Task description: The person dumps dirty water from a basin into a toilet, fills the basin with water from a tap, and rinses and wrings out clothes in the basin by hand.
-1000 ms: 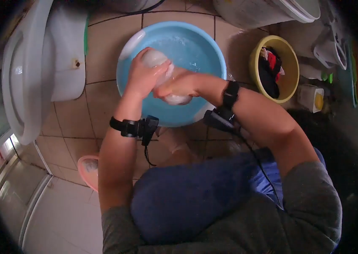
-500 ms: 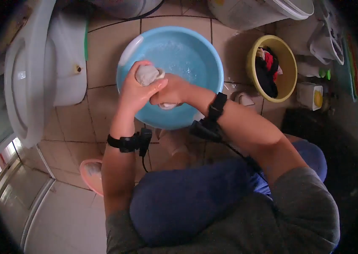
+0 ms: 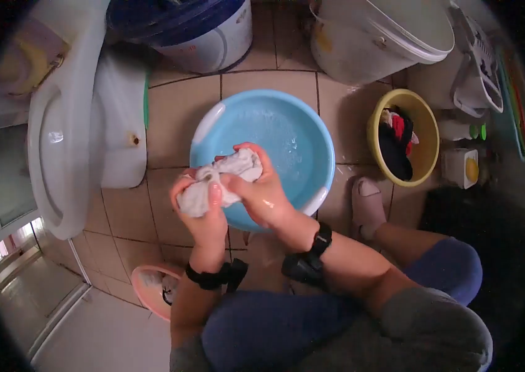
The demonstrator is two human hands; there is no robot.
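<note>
Left hand (image 3: 208, 218): gripping the cloth (image 3: 194, 198), thumb on top.
Right hand (image 3: 265, 193): gripping the cloth's other end; was tucked against the left a half second ago, now more beside it.
Cloth: spread wider than the earlier ball; white, greyish patches, creased, pinched mid-length; above the near-left part of the basin (image 3: 262, 94).
Basin: blue, bubbly water.
Tub (image 3: 427, 158): yellow, right of basin; black and red clothes inside.
Bucket (image 3: 216, 46): blue-topped, now more in view.
</note>
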